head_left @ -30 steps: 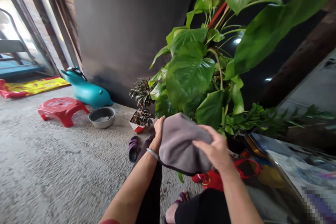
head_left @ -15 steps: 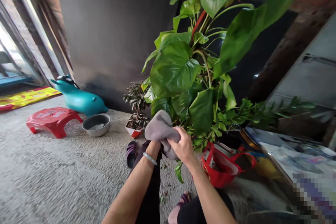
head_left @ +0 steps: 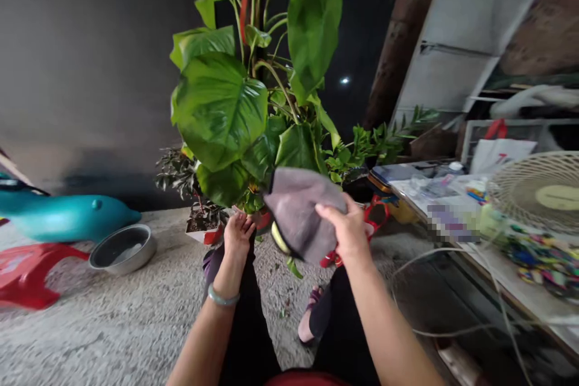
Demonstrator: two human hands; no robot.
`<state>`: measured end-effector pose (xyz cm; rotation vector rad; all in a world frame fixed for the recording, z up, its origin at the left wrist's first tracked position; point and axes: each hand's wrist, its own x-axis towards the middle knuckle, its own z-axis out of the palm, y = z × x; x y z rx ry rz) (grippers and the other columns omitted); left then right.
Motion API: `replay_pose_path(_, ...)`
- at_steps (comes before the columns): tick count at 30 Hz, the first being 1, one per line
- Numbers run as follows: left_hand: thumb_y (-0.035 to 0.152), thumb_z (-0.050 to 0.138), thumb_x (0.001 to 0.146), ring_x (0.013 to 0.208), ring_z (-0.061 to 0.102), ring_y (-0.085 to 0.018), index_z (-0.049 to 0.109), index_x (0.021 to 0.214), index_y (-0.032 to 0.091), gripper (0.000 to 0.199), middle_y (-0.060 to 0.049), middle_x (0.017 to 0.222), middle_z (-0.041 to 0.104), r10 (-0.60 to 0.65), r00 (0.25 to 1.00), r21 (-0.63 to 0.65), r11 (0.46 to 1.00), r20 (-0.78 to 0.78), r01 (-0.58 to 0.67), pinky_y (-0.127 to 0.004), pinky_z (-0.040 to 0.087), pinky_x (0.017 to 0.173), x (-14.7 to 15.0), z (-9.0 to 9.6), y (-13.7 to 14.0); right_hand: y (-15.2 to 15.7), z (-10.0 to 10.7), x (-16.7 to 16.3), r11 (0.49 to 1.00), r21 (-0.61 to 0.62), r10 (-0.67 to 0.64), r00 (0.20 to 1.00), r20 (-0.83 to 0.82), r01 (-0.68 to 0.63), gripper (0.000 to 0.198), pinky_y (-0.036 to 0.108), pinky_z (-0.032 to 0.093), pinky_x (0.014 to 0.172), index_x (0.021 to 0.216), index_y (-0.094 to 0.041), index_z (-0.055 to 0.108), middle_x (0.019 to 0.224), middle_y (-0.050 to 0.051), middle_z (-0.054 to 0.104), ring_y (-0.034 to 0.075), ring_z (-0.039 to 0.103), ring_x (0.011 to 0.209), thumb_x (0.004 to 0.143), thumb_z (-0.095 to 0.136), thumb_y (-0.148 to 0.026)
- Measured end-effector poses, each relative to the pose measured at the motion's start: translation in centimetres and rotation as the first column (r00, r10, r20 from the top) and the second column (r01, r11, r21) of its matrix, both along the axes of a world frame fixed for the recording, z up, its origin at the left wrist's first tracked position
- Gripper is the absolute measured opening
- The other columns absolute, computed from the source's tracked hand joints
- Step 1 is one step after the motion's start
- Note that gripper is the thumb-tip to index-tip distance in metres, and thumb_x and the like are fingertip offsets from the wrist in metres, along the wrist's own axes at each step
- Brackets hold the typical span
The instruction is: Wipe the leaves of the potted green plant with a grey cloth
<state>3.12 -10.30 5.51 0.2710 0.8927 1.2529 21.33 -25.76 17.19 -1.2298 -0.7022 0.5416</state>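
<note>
My right hand [head_left: 346, 223] grips a grey cloth [head_left: 307, 211] with a dark edge by its right side, and the cloth hangs spread in front of me. To the left of the cloth, my left hand [head_left: 239, 232] is apart from it, fingers loosely bent and holding nothing; a pale bangle [head_left: 223, 297] circles that wrist. Just beyond both hands rises a tall plant with broad green leaves [head_left: 226, 111]. Behind my left hand stands a smaller dark-leaved plant [head_left: 176, 175] in a white and red pot [head_left: 201, 234].
On the left are a grey metal basin [head_left: 123, 266], a red plastic stool [head_left: 36, 274] and a teal animal-shaped toy [head_left: 76, 217]. A cluttered table [head_left: 414, 193] with a round woven basket [head_left: 511, 193] lies to the right. Loose white cable [head_left: 434, 253] hangs by the table.
My left hand has come away from the cloth, leftward. The cloth, bunched around it before, is now spread out from my right hand. My view has turned right, bringing more of the table in.
</note>
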Motion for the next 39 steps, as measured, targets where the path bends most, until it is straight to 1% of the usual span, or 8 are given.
replay_pose_path(5,0.017,0.060,0.093,0.069,0.067,-0.016,0.072,0.092,0.014,0.012,-0.008,0.088,0.076,-0.291,0.952,-0.043,0.957,-0.098,0.288,-0.029,0.057,0.068,3.2,1.2,-1.9,3.3,4.3,4.0,0.922,0.160,-0.386,0.871,0.304,0.352,0.043,0.043,0.055,0.085,0.095,-0.024,0.065,0.092,0.005,0.073,0.027,0.067,0.088,0.064,0.083,-0.048)
replay_pose_path(10,0.016,0.067,0.089,0.069,0.064,-0.018,0.072,0.085,0.014,0.006,-0.006,0.078,0.073,-0.425,0.860,-0.030,0.900,-0.282,0.434,-0.030,0.055,0.069,7.3,0.2,-1.7,2.7,-0.4,3.1,0.969,-0.235,0.107,0.731,0.674,0.075,0.031,0.049,0.054,0.096,0.097,-0.025,0.068,0.100,0.011,0.080,0.034,0.073,0.098,0.067,0.073,-0.033)
replay_pose_path(12,0.016,0.071,0.086,0.066,0.062,-0.018,0.068,0.076,0.015,0.010,-0.003,0.068,0.069,-0.433,0.838,-0.017,0.891,-0.333,0.454,-0.031,0.054,0.070,7.7,-0.5,-1.7,0.2,-3.8,2.6,0.914,-0.405,0.291,0.723,0.627,-0.017,0.027,0.047,0.056,0.090,0.094,-0.025,0.070,0.095,0.010,0.081,0.034,0.074,0.092,0.068,0.071,-0.035)
replay_pose_path(15,0.018,0.079,0.079,0.064,0.062,-0.017,0.067,0.073,0.016,0.014,-0.002,0.066,0.066,-0.451,0.828,0.004,0.878,-0.334,0.479,-0.031,0.053,0.068,7.3,-1.3,-2.6,-3.4,-7.6,2.5,0.872,-0.487,0.284,0.854,0.435,-0.042,0.031,0.044,0.057,0.082,0.091,-0.024,0.071,0.088,0.009,0.080,0.033,0.075,0.087,0.070,0.073,-0.047)
replay_pose_path(22,0.026,0.088,0.071,0.086,0.070,-0.020,0.076,0.090,0.017,0.024,-0.005,0.089,0.076,-0.170,0.898,0.288,0.909,-0.405,0.302,-0.030,0.054,0.082,6.5,-1.2,-5.6,-5.4,-8.2,3.1,0.900,-0.435,0.038,0.994,0.106,0.012,0.050,0.040,0.055,0.077,0.095,-0.022,0.075,0.084,0.005,0.079,0.032,0.073,0.085,0.058,0.085,-0.055)
replay_pose_path(27,0.028,0.096,0.067,0.134,0.063,-0.033,0.081,0.120,0.023,0.055,-0.010,0.141,0.073,-0.301,0.832,0.535,0.653,-0.466,0.536,-0.038,0.050,0.112,5.9,-0.3,-7.5,-5.5,-7.9,2.0,0.920,-0.390,0.086,0.989,0.118,-0.034,0.053,0.044,0.057,0.085,0.103,-0.024,0.074,0.093,0.003,0.080,0.032,0.072,0.089,0.052,0.080,-0.035)
replay_pose_path(31,0.051,0.094,0.069,0.136,0.062,-0.039,0.080,0.123,0.020,0.065,-0.012,0.136,0.076,-0.604,0.655,0.549,0.389,-0.455,0.740,-0.045,0.046,0.118,5.5,-0.2,-8.0,-5.6,-7.3,1.9,0.918,-0.350,0.283,0.928,0.242,-0.188,0.053,0.049,0.053,0.103,0.103,-0.024,0.076,0.104,0.005,0.080,0.035,0.071,0.104,0.050,0.076,-0.029)
replay_pose_path(39,0.038,0.103,0.049,0.106,0.071,-0.030,0.078,0.124,0.018,0.082,-0.007,0.110,0.080,-0.716,0.557,0.410,0.397,-0.421,0.821,-0.039,0.056,0.097,5.6,-0.7,-7.8,-3.8,-8.4,2.4,0.960,-0.279,0.073,0.982,0.171,-0.023,0.056,0.051,0.053,0.103,0.107,-0.024,0.075,0.107,0.006,0.079,0.036,0.071,0.107,0.052,0.080,-0.036)
